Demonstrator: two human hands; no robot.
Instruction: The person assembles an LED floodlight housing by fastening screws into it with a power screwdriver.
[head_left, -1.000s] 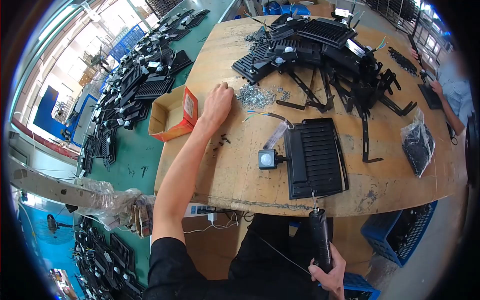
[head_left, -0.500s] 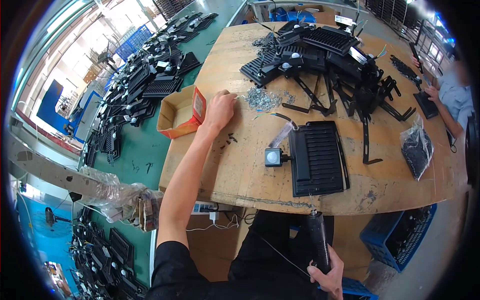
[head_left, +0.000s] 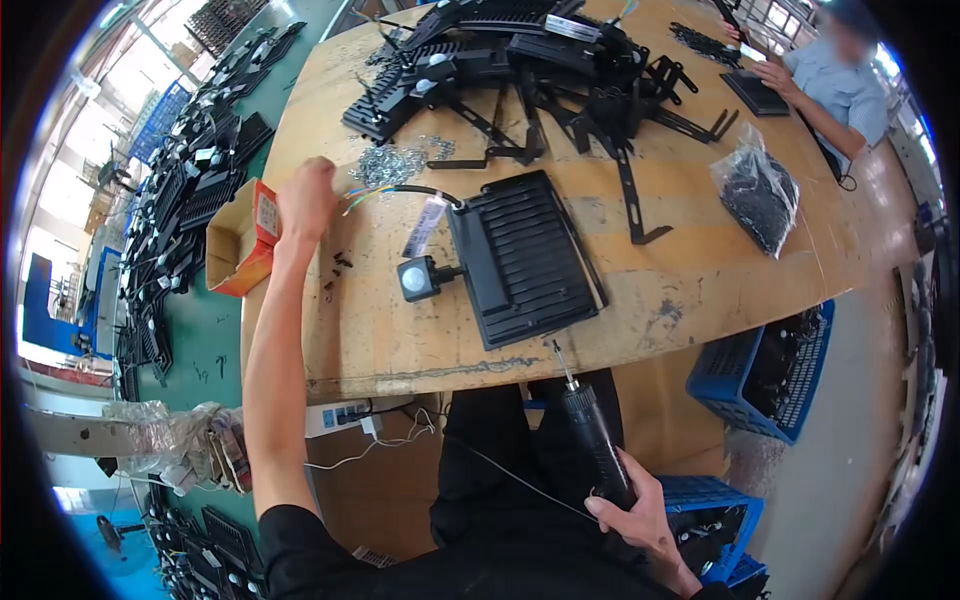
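My right hand (head_left: 640, 508) is wrapped round a black electric screwdriver (head_left: 597, 440), whose bit points up toward the table's front edge. Just beyond the bit lies a black LED floodlight (head_left: 525, 258), finned back up, with a white-domed motion sensor (head_left: 415, 278) and a wire tail on its left. My left hand (head_left: 309, 200) is beside an open red cardboard box (head_left: 243, 245), fingers curled together; whatever they may hold is hidden. A heap of small shiny metal parts (head_left: 388, 163) lies right of this hand, and a few dark screws (head_left: 340, 264) are scattered nearer me.
Stacked floodlights (head_left: 500, 60) and black brackets (head_left: 628, 180) cover the table's far side. A plastic bag of dark parts (head_left: 758, 195) lies at right, near a co-worker (head_left: 840, 85) holding a black piece. More floodlights line the green bench (head_left: 215, 335). Blue crates (head_left: 770, 370) stand below.
My view has swung to the right, so the table and its contents appear further left and higher. The screwdriver leans more to the left. My left hand stays beside the box.
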